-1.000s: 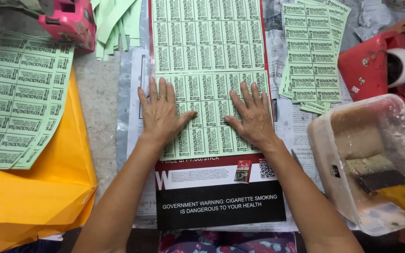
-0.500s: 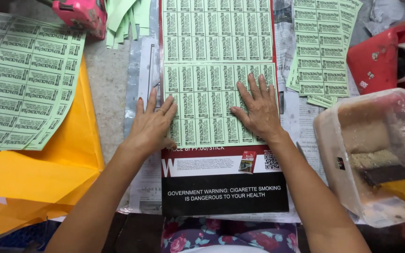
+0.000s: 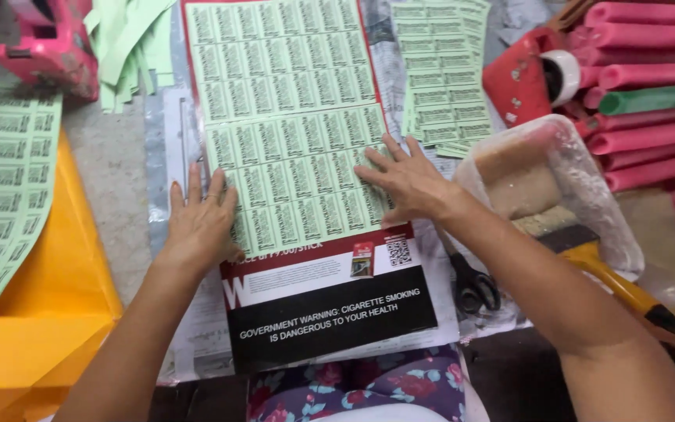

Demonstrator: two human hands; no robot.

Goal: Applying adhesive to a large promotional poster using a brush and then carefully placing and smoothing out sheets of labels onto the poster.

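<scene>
A pale green sheet of printed labels [image 3: 287, 101] lies on a red, white and black poster board [image 3: 322, 301] in the middle of the table. My left hand [image 3: 201, 223] lies flat with fingers spread on the sheet's lower left corner and edge. My right hand [image 3: 408, 180] presses flat on the sheet's lower right part, fingers pointing left. Neither hand holds anything.
More green label sheets [image 3: 1, 180] rest on a yellow folder [image 3: 48, 312] at left, and a stack of label sheets [image 3: 443, 70] lies upper right. Black scissors [image 3: 470, 285], a plastic-wrapped tray [image 3: 544, 184], a tape dispenser [image 3: 533, 74], pink foam rolls [image 3: 642, 78], a pink tool [image 3: 44, 43].
Both hands slid apart and outward over the sheet, the left toward the lower left edge, the right toward the right edge. The view shifted left.
</scene>
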